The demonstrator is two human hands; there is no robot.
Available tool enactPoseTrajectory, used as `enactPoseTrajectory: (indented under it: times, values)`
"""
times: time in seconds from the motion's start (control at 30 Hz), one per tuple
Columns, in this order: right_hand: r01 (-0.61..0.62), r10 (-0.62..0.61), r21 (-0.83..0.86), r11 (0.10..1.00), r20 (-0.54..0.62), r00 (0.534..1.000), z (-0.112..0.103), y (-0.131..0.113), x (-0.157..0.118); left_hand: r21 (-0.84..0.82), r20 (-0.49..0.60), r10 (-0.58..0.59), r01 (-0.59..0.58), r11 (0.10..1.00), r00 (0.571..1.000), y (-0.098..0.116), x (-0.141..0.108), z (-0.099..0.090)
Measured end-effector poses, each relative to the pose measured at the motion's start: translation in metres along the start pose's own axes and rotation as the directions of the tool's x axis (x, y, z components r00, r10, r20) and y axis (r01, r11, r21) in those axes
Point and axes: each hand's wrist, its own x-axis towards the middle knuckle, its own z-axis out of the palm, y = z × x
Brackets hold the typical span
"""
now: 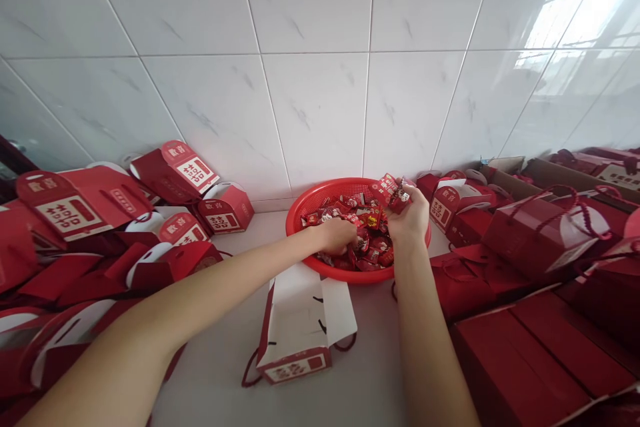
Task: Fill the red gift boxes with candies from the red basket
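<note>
A round red plastic basket stands against the wall and holds many red-wrapped candies. My left hand reaches down into it from the left, its fingers curled closed on a wrapped candy among the others. Over the basket's right rim, my right hand is closed around several red candy packets, which show above the fingers. In front of the basket lies an open gift box, white inside, with red cord handles and a printed front panel. No candy shows inside this box.
Red gift boxes are piled on the left, some with flaps open. More red boxes with cord handles crowd the right side, near a brown cardboard carton. A white tiled wall closes off the back of the white tabletop.
</note>
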Motion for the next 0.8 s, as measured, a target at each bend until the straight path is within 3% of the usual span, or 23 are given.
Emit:
enactPoseTrajectory:
  times: [0.13,0.27,0.5,0.6,0.67,0.73,0.8]
  values:
    - [-0.002,0.002,-0.011,1.0,0.015,1.0,-0.001,0.001,0.003,-0.359,-0.057,-0.067,0.042,0.932,0.996,-0.021,0.0,0.002]
    - [0.009,-0.009,-0.019,1.0,0.034,0.999,-0.003,0.002,0.005,-0.532,-0.146,-0.124,0.027,0.846,0.981,-0.031,-0.008,0.0]
    - [0.004,-0.004,-0.029,1.0,0.026,1.0,-0.002,0.002,0.004,-0.813,-0.018,-0.186,0.094,0.574,0.982,-0.035,-0.019,-0.005]
    - [0.024,-0.022,-0.034,0.999,0.043,0.999,-0.004,0.003,0.005,-0.855,0.026,-0.302,0.178,0.486,0.953,-0.038,-0.02,-0.005]
    - [0.026,-0.024,-0.035,0.999,0.051,0.998,-0.004,0.003,0.005,-0.845,0.035,-0.404,0.243,0.476,0.914,-0.039,-0.023,-0.008]
    - [0.021,-0.019,-0.035,0.999,0.049,0.999,-0.003,0.003,0.003,-0.816,-0.026,-0.447,0.239,0.526,0.894,-0.035,-0.028,-0.012]
    - [0.011,-0.01,-0.031,0.999,0.03,0.999,-0.002,0.002,0.001,-0.743,-0.118,-0.344,0.147,0.652,0.932,-0.027,-0.032,-0.017]
